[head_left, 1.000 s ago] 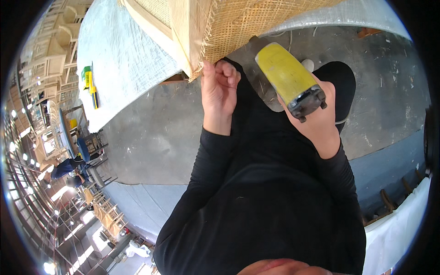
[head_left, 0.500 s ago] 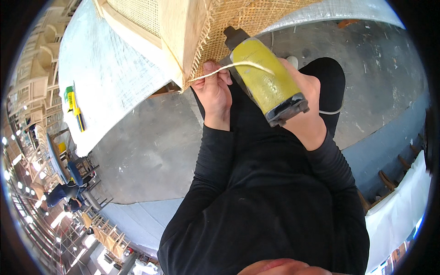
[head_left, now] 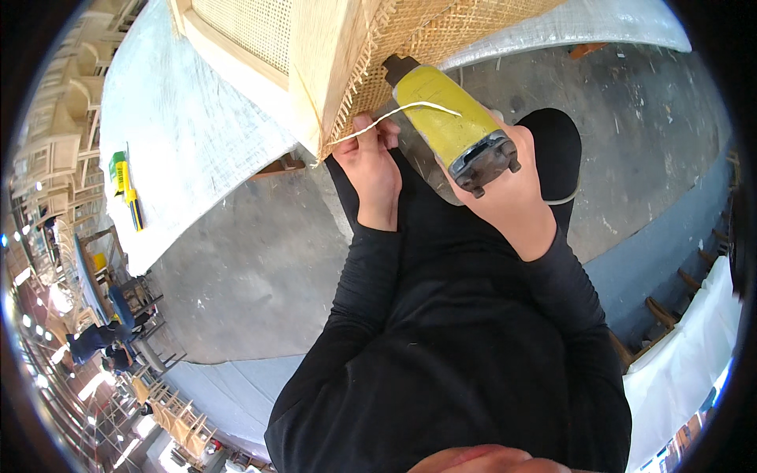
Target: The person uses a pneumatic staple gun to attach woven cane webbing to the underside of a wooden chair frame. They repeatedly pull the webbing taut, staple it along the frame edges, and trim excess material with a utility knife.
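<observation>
A pale wooden frame with woven cane webbing stands at the top of the head view, its cane edge frayed along the wood. At the frame's lower corner my left hand has its fingers closed on a thin pale cord. The cord's loose end arches rightward over the tool. My right hand grips a yellow and black staple gun from beneath. Its dark nose is close to the cane, but contact cannot be made out. The gun's body hides most of my right fingers.
A table with a whitish cover supports the frame. On its left side lie a yellow and black utility knife and a green and yellow item. Wooden chairs and people fill the far left. A hose hangs near my right knee.
The staple gun has tipped and shifted slightly left, showing more of its black end. My left hand stays at the frame's corner with the cord. The whole view has shifted slightly.
</observation>
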Available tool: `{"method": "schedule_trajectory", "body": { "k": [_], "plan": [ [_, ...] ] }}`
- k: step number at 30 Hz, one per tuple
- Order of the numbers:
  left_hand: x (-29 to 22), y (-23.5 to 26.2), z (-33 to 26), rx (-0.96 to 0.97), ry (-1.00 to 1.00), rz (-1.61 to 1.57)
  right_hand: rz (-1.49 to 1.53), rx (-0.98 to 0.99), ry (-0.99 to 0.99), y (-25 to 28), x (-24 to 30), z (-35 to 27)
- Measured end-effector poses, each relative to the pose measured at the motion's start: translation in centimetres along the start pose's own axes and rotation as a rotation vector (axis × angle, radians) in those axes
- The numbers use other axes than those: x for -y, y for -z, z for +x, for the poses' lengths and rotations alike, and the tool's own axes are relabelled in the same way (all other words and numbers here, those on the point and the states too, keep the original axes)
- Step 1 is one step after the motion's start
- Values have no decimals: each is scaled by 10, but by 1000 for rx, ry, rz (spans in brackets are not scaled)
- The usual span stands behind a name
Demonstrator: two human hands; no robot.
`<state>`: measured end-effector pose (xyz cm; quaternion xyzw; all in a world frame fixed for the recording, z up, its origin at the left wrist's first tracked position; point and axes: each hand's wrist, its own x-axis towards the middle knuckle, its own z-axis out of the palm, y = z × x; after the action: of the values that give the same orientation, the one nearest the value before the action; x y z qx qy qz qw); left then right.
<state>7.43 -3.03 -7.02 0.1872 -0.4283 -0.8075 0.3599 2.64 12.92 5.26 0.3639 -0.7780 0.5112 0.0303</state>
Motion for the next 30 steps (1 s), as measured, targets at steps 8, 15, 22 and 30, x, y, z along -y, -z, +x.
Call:
{"method": "schedule_trajectory", "body": {
  "k": [8, 15, 22, 30],
  "plan": [
    [-17, -25, 1, -4, 195, -132, 100, -10, 3, 0, -4, -8],
    [20, 10, 11, -68, 317, -305, 68, 11, -66, -10, -6, -12],
    [10, 3, 6, -75, 342, -311, -54, 136, -101, -5, 1, -4],
    [21, 26, 7, -81, 402, -251, 8, 112, -120, -13, -1, -10]
  ]
}}
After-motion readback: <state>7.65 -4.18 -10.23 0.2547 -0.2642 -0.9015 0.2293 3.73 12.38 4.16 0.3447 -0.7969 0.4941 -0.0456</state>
